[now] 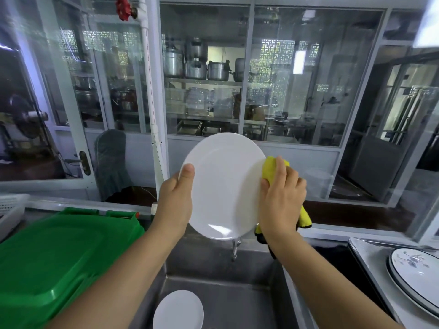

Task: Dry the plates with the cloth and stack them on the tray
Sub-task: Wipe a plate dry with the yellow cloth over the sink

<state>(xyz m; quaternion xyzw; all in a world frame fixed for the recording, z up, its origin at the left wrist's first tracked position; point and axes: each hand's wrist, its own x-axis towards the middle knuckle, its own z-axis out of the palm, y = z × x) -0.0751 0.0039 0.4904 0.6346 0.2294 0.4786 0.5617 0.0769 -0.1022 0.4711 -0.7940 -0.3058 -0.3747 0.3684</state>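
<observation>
We hold the round white plate [223,186] upright over the steel sink [221,302]: left hand [177,198] pinching its left rim, right hand [281,198] pressing the yellow cloth [270,167] on its right rim. The tray [370,255] with its stacked patterned plates [414,274] lies lower right, nearer our right hand.

We hold a white plate [223,186] upright above the sink [221,302]: left hand [177,200] grips its left rim, right hand [281,198] presses the yellow cloth [270,169] on its right rim. Second white plate [178,309] in the sink; patterned plates [413,271] on tray [370,255] right of sink.
</observation>
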